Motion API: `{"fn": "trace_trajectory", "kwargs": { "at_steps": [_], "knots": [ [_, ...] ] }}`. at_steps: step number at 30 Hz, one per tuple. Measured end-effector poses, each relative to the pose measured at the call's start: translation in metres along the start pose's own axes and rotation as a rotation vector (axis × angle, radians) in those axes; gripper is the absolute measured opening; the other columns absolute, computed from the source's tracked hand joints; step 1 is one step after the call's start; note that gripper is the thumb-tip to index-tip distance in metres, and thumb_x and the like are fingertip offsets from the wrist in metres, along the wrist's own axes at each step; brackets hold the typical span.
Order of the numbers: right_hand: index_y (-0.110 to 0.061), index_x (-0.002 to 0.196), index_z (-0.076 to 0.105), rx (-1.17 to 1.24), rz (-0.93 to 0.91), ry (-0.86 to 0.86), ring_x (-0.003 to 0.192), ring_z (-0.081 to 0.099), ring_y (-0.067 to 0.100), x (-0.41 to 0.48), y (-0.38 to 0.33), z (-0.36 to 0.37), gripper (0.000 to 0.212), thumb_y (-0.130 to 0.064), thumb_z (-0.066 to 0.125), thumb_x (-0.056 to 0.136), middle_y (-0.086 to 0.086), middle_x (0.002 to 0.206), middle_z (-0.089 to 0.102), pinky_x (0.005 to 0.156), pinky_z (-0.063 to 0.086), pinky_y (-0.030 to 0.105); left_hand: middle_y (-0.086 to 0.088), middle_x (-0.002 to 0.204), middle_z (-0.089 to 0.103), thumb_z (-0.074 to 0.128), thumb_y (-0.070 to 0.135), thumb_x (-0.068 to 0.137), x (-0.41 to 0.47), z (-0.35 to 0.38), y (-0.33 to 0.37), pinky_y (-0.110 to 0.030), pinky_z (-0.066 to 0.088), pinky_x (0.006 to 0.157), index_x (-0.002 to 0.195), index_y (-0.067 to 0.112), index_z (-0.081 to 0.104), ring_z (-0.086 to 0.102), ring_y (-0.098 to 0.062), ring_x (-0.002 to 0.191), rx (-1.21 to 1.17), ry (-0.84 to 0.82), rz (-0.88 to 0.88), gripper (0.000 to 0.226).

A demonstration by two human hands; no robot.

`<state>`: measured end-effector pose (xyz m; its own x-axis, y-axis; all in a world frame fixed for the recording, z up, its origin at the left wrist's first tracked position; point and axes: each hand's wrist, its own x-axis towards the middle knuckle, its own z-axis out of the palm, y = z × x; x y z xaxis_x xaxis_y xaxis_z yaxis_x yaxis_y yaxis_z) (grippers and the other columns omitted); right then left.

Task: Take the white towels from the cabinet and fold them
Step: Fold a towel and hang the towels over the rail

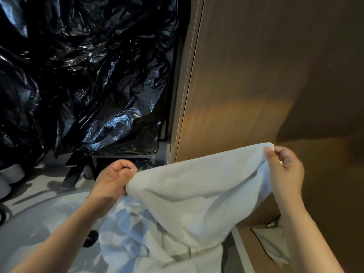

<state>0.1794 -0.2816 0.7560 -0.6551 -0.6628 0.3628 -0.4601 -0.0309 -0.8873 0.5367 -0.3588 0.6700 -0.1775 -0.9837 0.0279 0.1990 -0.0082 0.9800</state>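
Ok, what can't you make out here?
Head view, white towel: lower end merges into the white cloth pile below it.
Head view, left hand: fingertips hidden in its towel corner.
Head view: whatever the black plastic sheet covers.
Head view, white item lower right: partly behind the right forearm.

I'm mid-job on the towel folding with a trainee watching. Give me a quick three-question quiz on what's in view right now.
1. True or false: the white terry towel lies folded flat on a surface.
2. The left hand and the right hand are both in view. Which holds the towel's top edge? A) left only B) right only C) both, one at each end
3. Fill in: the crinkled glossy plastic sheet at upper left is ____ in colour.
Key: 1 false; 2 C; 3 black.
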Motion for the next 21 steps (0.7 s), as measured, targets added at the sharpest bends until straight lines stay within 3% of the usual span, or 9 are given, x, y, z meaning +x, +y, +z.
{"fn": "trace_trajectory", "kwargs": {
  "at_steps": [3,7,10,11,14,16,18,21],
  "knots": [
    [-0.021,0.097,0.064,-0.013,0.024,0.005,0.086,0.059,0.012,0.000,0.003,0.002,0.011,-0.030,0.058,0.097,-0.005,0.090,0.064,0.076,0.049,0.030,-0.010,0.073,0.070,0.076,0.036,0.062,-0.003,-0.010,0.002,-0.021,0.049,0.057,0.085,0.014,0.073,0.061,-0.014,0.063,0.209,-0.187,0.029,0.032],
    [-0.019,0.100,0.064,-0.020,0.038,-0.013,0.087,0.059,0.010,-0.004,0.005,0.010,0.012,-0.030,0.058,0.097,-0.007,0.091,0.063,0.073,0.047,0.023,-0.014,0.082,0.072,0.084,0.021,0.073,-0.005,-0.016,-0.003,-0.024,0.051,0.069,0.091,0.019,0.077,0.065,-0.021,0.073,0.483,-0.287,-0.022,0.020],
    [-0.020,0.098,0.063,-0.027,0.032,-0.034,0.086,0.059,0.010,-0.009,0.005,0.015,0.011,-0.029,0.059,0.097,-0.007,0.090,0.063,0.071,0.047,0.023,-0.011,0.101,0.072,0.082,0.061,0.058,-0.006,-0.020,-0.008,-0.042,0.055,0.087,0.099,0.041,0.073,0.068,-0.026,0.093,0.754,-0.352,-0.129,0.046],
    [-0.020,0.097,0.063,-0.031,0.025,-0.044,0.085,0.059,0.010,-0.010,0.004,0.017,0.010,-0.029,0.059,0.097,-0.007,0.089,0.063,0.071,0.047,0.023,-0.005,0.103,0.072,0.080,0.063,0.059,-0.007,-0.021,-0.009,-0.042,0.054,0.091,0.097,0.045,0.072,0.067,-0.021,0.096,0.823,-0.386,-0.149,0.043],
    [-0.021,0.096,0.063,-0.031,-0.003,-0.053,0.083,0.058,0.010,-0.013,-0.001,0.020,0.009,-0.029,0.058,0.097,-0.008,0.087,0.062,0.070,0.048,0.022,0.019,0.108,0.067,0.074,0.041,0.079,-0.011,-0.011,-0.005,-0.021,0.049,0.091,0.095,0.045,0.069,0.062,0.004,0.095,0.968,-0.471,-0.159,0.017],
    [-0.021,0.096,0.062,-0.023,-0.014,-0.059,0.082,0.058,0.009,-0.015,-0.004,0.021,0.008,-0.028,0.058,0.097,-0.009,0.087,0.062,0.067,0.045,0.019,0.021,0.107,0.066,0.073,0.036,0.084,-0.015,-0.005,-0.003,-0.006,0.044,0.080,0.090,0.042,0.068,0.059,0.013,0.086,0.990,-0.511,-0.188,0.010],
    [-0.021,0.096,0.062,-0.021,-0.028,-0.070,0.081,0.058,0.009,-0.016,-0.006,0.020,0.008,-0.028,0.058,0.097,-0.008,0.087,0.062,0.066,0.043,0.018,0.014,0.090,0.071,0.074,0.035,0.083,-0.019,-0.003,-0.003,-0.007,0.046,0.074,0.090,0.044,0.068,0.060,0.010,0.074,0.959,-0.546,-0.224,0.012],
    [-0.020,0.095,0.061,-0.030,-0.049,-0.091,0.080,0.058,0.009,-0.018,-0.006,0.021,0.009,-0.028,0.057,0.098,-0.007,0.086,0.062,0.065,0.043,0.017,0.005,0.081,0.069,0.072,0.051,0.077,-0.022,-0.003,-0.009,-0.023,0.051,0.078,0.078,0.041,0.071,0.059,-0.002,0.071,0.972,-0.597,-0.258,0.011]
  ]
}}
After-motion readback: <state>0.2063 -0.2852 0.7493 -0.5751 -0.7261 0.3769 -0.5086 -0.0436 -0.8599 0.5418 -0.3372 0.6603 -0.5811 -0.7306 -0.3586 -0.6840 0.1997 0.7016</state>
